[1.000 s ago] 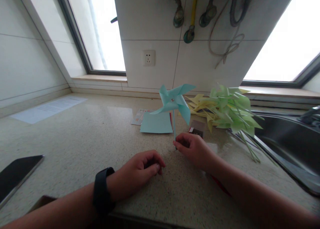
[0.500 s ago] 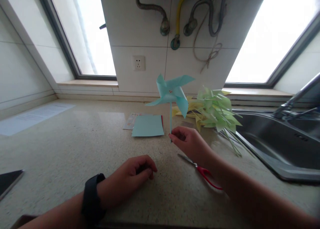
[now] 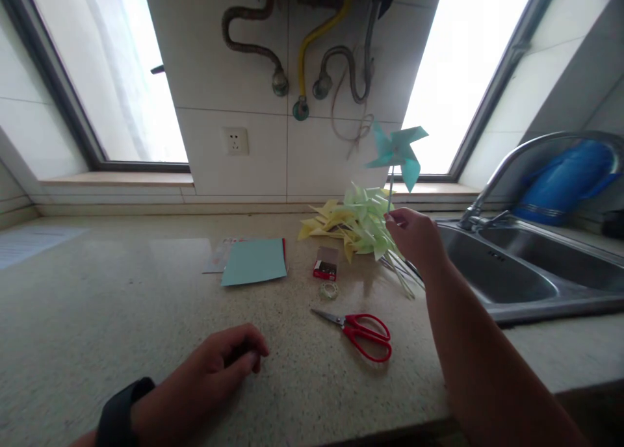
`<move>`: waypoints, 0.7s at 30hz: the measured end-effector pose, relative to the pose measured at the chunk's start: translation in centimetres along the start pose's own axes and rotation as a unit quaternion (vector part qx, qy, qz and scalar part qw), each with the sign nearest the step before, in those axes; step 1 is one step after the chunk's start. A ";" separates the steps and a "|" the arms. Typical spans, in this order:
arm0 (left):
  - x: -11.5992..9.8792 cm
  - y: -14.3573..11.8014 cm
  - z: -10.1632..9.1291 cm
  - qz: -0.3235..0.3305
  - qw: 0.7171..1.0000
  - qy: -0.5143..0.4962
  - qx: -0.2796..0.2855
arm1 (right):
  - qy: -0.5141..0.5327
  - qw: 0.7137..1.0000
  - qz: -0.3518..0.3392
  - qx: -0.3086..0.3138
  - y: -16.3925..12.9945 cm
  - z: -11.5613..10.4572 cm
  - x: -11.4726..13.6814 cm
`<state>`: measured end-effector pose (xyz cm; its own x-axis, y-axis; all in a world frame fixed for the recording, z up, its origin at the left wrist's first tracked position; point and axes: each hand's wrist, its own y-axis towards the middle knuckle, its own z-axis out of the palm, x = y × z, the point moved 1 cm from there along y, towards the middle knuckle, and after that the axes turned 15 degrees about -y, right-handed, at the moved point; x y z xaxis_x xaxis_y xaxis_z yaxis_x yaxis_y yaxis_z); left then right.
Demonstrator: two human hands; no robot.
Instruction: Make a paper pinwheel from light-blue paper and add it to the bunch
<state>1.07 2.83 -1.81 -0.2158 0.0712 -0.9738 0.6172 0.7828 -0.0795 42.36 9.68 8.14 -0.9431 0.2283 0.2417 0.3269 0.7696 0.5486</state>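
Observation:
A light-blue paper pinwheel (image 3: 396,149) is held upright by its thin stick in my right hand (image 3: 414,229), pinched between thumb and fingers. It stands above a heap of pale green pinwheels (image 3: 373,216) and yellow pinwheels (image 3: 324,221) lying on the counter. My left hand (image 3: 227,359) rests on the counter, fingers curled in, with nothing seen in it. Red-handled scissors (image 3: 361,333) lie between my hands. Behind them are a small roll of clear tape (image 3: 329,290) and a little red box (image 3: 325,265) with its lid up. Light-blue paper sheets (image 3: 256,262) lie farther left.
A steel double sink (image 3: 517,297) with a curved faucet (image 3: 507,158) is on the right, and a blue object (image 3: 565,180) stands behind it. A printed sheet (image 3: 39,239) lies at the far left. Hoses (image 3: 305,51) and a wall socket (image 3: 236,141) are on the tiled wall.
My right hand has carried the blue pinwheel rightward and up, over the heap. The view has turned right, uncovering the tape, the red box and the whole scissors. My left hand stays curled on the counter.

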 end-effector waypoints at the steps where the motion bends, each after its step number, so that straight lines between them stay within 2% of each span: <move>1: 0.0 -0.1 0.0 -0.001 1.000 0.006 -0.001 | -0.019 1.000 0.014 0.001 0.3 0.0 -0.8; 7: -0.3 -0.5 0.1 -0.007 0.999 0.037 0.002 | -0.091 0.994 0.042 0.038 1.1 0.4 -3.2; 15: -0.6 -0.7 0.3 -0.015 0.998 0.060 -0.003 | -0.134 0.988 0.017 0.080 1.1 2.4 -2.7; 21: -0.3 -0.9 0.1 -0.013 0.996 0.086 0.008 | -0.163 0.982 0.012 0.095 1.0 2.7 -2.7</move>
<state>0.69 2.07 -1.53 -0.3571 0.1577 -0.9207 0.6214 0.7760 -0.1081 45.04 11.44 5.84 -0.9145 0.4031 -0.0337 0.3614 0.8516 0.3795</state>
